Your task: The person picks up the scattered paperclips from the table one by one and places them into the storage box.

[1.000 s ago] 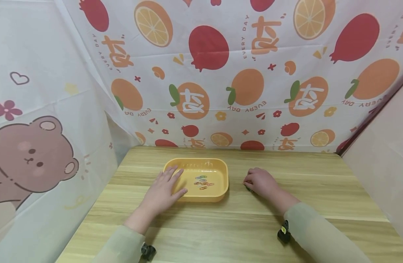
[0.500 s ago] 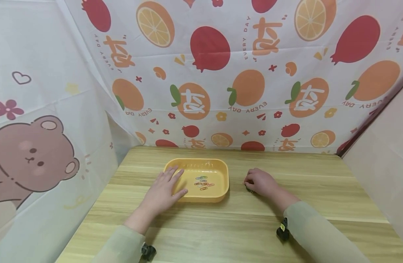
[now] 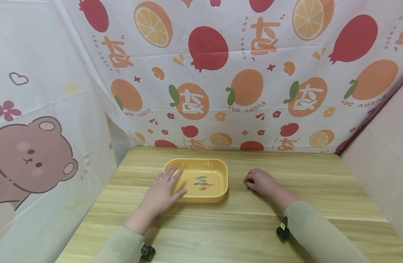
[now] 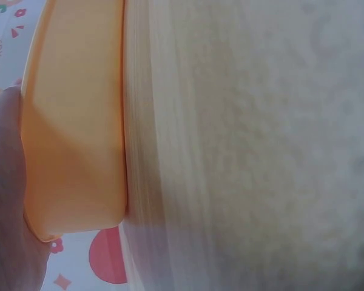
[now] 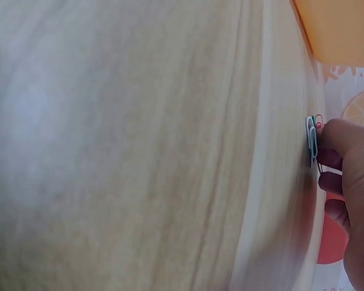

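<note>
Several "EVERY DAY" prints [image 3: 244,37] behind paper clips [image 3: 203,183]

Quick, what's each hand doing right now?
Left hand: open, resting on the yellow tray.
Right hand: closed, pinching a red paper clip.

The left hand [image 3: 160,191] covers the left part of the yellow tray's [image 3: 201,199] rim, and the left wrist view's edge cuts that hand off. The clips inside the tray [image 3: 202,182] are too small to count surely. To the right, the right hand [image 3: 262,182] partly hides a second cluster of clips [image 5: 312,138]; how many, and whether its fingertips pinch one, cannot be told. The tabletop [image 5: 139,151] blurs in both wrist views. Both sleeves [image 3: 319,230] run out of the head view's near edge.
</note>
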Demonstrator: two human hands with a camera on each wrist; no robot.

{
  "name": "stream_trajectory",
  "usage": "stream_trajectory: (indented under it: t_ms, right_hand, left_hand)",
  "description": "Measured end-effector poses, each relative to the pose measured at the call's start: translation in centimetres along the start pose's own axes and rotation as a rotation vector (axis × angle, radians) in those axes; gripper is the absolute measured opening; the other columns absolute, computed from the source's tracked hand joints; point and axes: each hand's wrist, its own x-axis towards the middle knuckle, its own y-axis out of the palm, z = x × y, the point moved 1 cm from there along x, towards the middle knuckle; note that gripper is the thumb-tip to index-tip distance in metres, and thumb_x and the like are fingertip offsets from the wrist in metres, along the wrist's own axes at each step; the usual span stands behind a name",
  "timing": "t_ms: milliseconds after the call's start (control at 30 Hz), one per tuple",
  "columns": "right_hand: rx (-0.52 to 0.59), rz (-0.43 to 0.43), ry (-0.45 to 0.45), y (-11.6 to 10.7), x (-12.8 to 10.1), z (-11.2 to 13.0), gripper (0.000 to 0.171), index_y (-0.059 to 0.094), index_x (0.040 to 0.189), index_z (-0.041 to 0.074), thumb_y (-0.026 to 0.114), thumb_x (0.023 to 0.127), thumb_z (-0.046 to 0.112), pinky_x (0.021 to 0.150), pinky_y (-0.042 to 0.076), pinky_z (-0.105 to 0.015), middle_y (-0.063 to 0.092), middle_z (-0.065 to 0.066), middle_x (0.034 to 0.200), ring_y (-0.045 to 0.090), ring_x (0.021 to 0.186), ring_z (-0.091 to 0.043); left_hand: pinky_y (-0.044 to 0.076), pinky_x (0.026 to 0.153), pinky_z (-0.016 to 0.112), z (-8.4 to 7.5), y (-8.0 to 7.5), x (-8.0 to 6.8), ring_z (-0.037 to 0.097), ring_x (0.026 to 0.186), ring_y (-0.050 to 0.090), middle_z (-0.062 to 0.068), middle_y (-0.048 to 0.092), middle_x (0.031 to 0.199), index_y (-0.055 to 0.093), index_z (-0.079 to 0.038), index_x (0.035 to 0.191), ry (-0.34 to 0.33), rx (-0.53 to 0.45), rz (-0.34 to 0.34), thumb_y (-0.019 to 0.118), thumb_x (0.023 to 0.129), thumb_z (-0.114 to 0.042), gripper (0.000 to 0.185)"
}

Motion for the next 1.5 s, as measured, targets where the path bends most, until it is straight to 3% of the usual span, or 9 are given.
stream_trajectory:
  t_ms: [233, 567, 800, 1200, 1500]
  right_hand:
    - [0.079, 0.008, 0.079, 0.2, 0.2, -0.6, 0.007, 0.079, 0.093, 0.019, 0.073, 0.091, 0.019, 0.079, 0.054, -0.036, 0.063, 0.013, 0.083, 0.061, 0.08, -0.007]
    - [0.249, -0.082, 0.227, 0.3, -0.4, -1.3, 0.008, 0.079, 0.094, 0.02, 0.073, 0.092, 0.023, 0.08, 0.052, -0.037, 0.063, 0.011, 0.089, 0.059, 0.084, -0.009]
    - [0.319, -0.106, 0.259, 0.0, -0.8, -1.4, 0.01, 0.08, 0.098, 0.019, 0.072, 0.092, 0.024, 0.082, 0.051, -0.037, 0.063, 0.008, 0.093, 0.059, 0.088, -0.012]
    - [0.409, -0.113, 0.306, -0.1, -0.8, -1.3, 0.016, 0.078, 0.103, 0.02, 0.071, 0.093, 0.03, 0.077, 0.049, -0.034, 0.063, 0.006, 0.095, 0.056, 0.087, -0.014]
    - [0.503, -0.156, 0.323, -0.9, 0.2, -0.4, 0.025, 0.078, 0.107, 0.013, 0.068, 0.095, 0.033, 0.072, 0.05, -0.032, 0.066, 0.003, 0.095, 0.057, 0.086, -0.017]
  left_hand:
    - [0.016, 0.121, 0.054, 0.1, 0.0, 0.0, 0.031, 0.148, 0.023, 0.01, 0.029, 0.161, 0.037, -0.019, 0.155, 0.006, 0.0, -0.007, 0.052, 0.094, -0.065, 0.078]
    - [0.016, 0.121, 0.054, 0.0, -0.1, 0.0, 0.031, 0.148, 0.023, 0.011, 0.029, 0.161, 0.036, -0.019, 0.155, 0.009, -0.003, -0.004, 0.047, 0.093, -0.069, 0.081]
    - [0.017, 0.12, 0.054, 0.2, 0.0, 0.0, 0.032, 0.149, 0.023, 0.011, 0.028, 0.161, 0.036, -0.019, 0.155, 0.008, 0.001, -0.006, 0.055, 0.093, -0.062, 0.078]
    - [0.018, 0.12, 0.055, 0.0, -0.2, 0.0, 0.032, 0.149, 0.022, 0.011, 0.028, 0.161, 0.037, -0.019, 0.155, 0.009, -0.004, -0.001, 0.056, 0.093, -0.061, 0.077]
    - [0.018, 0.12, 0.055, 0.0, -0.2, 0.0, 0.032, 0.149, 0.023, 0.011, 0.028, 0.161, 0.036, -0.019, 0.155, 0.01, -0.006, -0.004, 0.054, 0.093, -0.063, 0.078]
